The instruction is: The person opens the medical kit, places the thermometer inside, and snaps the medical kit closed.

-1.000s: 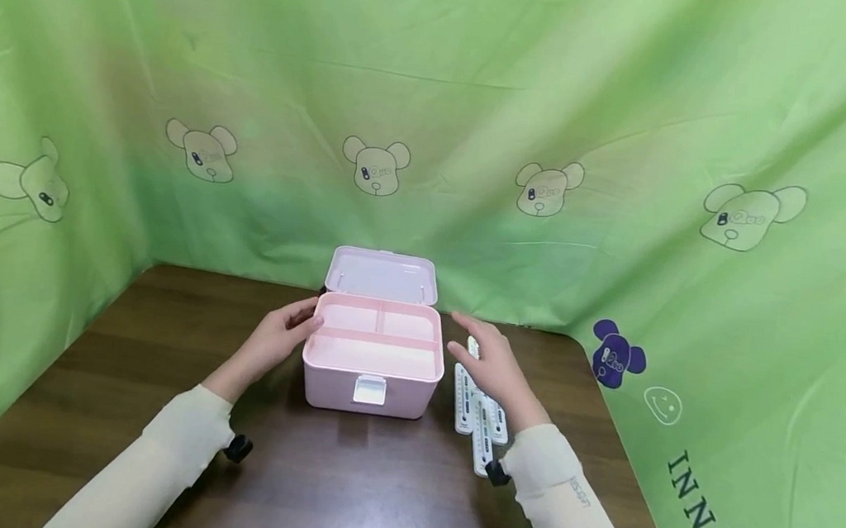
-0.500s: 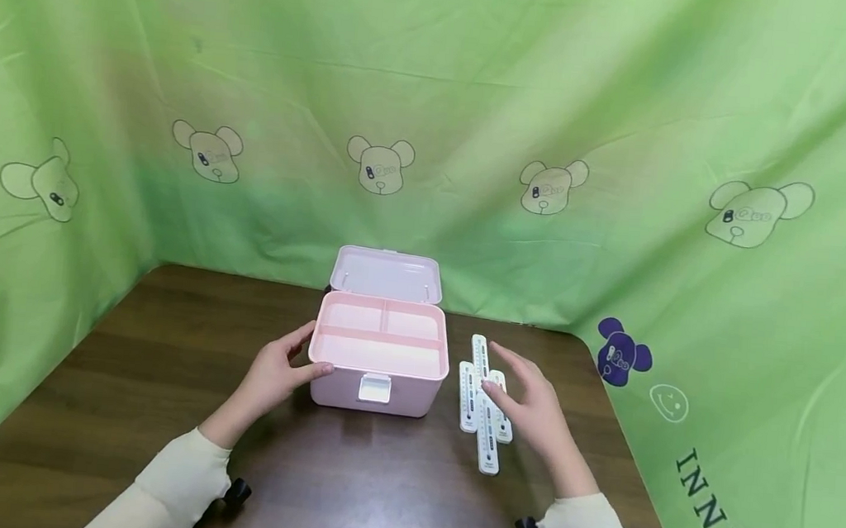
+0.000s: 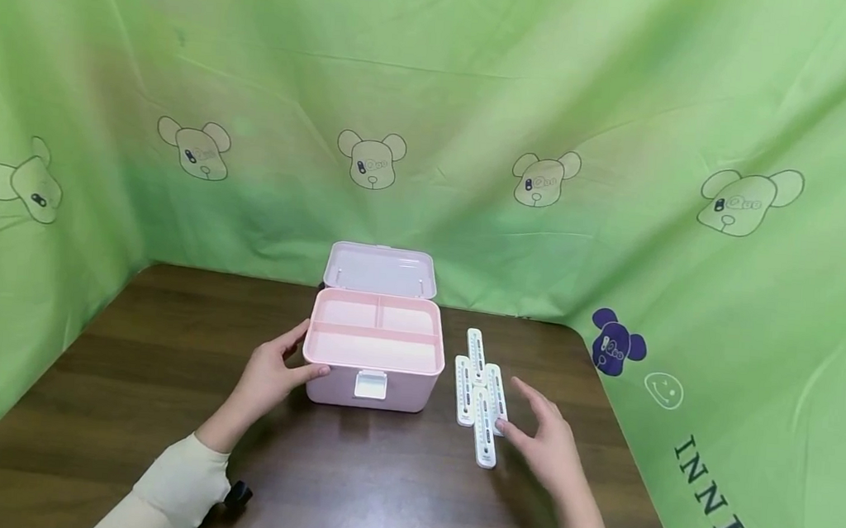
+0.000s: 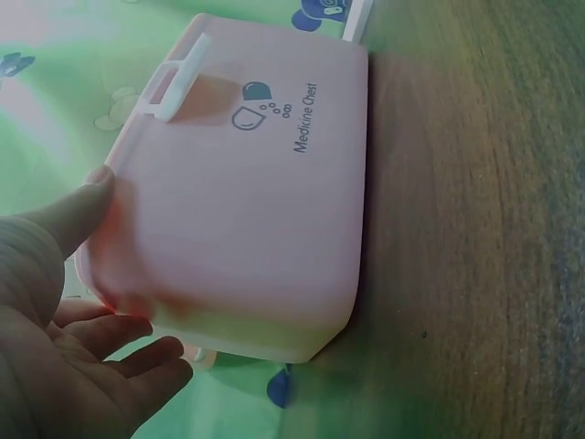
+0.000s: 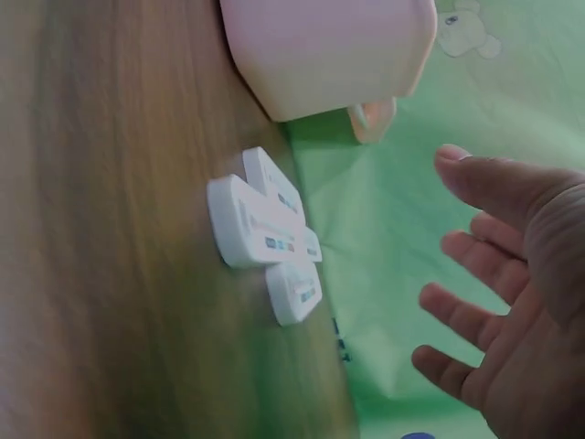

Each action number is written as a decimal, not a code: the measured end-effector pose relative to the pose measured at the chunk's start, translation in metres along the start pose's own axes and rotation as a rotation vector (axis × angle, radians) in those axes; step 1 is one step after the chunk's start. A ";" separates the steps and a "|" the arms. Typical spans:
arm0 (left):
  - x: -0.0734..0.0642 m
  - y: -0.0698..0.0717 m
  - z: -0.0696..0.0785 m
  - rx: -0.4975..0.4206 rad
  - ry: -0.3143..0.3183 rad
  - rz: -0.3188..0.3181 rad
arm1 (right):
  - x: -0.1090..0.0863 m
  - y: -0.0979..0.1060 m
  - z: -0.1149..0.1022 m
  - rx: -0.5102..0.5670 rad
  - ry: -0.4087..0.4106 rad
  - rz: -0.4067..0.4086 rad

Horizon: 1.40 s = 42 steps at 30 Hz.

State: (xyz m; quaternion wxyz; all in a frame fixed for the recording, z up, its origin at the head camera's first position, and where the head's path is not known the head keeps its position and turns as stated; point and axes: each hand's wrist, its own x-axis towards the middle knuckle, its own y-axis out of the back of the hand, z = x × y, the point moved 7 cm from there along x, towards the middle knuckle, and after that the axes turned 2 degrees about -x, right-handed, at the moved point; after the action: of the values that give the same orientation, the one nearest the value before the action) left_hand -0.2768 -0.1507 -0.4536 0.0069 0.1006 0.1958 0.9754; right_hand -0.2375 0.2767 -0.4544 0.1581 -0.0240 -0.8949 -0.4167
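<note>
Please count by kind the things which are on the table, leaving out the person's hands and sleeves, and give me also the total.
Pink box with open lid: 1
White thermometers: 4
Total: 5

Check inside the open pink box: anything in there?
The pink box shows a three-compartment tray at the top, no items visible in it. Anything beneath the tray is covered, so I can't tell.
</note>
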 end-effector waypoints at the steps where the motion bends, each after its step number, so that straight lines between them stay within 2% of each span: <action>1: 0.000 0.000 0.000 0.001 0.006 -0.001 | -0.003 -0.002 0.001 0.003 -0.023 -0.008; 4: -0.002 0.002 0.000 0.007 0.021 -0.005 | -0.011 -0.009 0.005 0.017 -0.101 -0.025; 11: -0.003 0.009 0.000 0.017 0.022 0.005 | -0.026 -0.026 0.005 0.001 -0.261 0.003; 17: -0.003 0.009 -0.001 0.026 0.014 0.018 | -0.035 -0.045 0.002 -0.159 -0.314 -0.002; 19: -0.003 0.007 -0.001 0.022 0.019 0.008 | -0.040 -0.048 0.003 -0.222 -0.330 0.005; 22: -0.002 0.003 0.000 0.011 0.015 -0.002 | -0.046 -0.049 0.006 -0.260 -0.366 0.029; 27: 0.000 0.002 -0.001 0.004 0.020 -0.003 | -0.050 -0.051 0.009 -0.272 -0.411 0.056; 32: 0.001 0.002 0.000 0.001 -0.002 -0.004 | -0.050 -0.053 0.011 -0.269 -0.447 0.066; 42: 0.000 0.001 0.000 0.007 0.003 -0.006 | -0.052 -0.047 0.017 -0.174 -0.511 0.052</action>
State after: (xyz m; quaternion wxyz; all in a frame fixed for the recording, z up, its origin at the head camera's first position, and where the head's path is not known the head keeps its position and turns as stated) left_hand -0.2768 -0.1513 -0.4532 0.0092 0.0985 0.1995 0.9749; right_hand -0.2005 0.2634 -0.5151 -0.0648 -0.1649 -0.8657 -0.4681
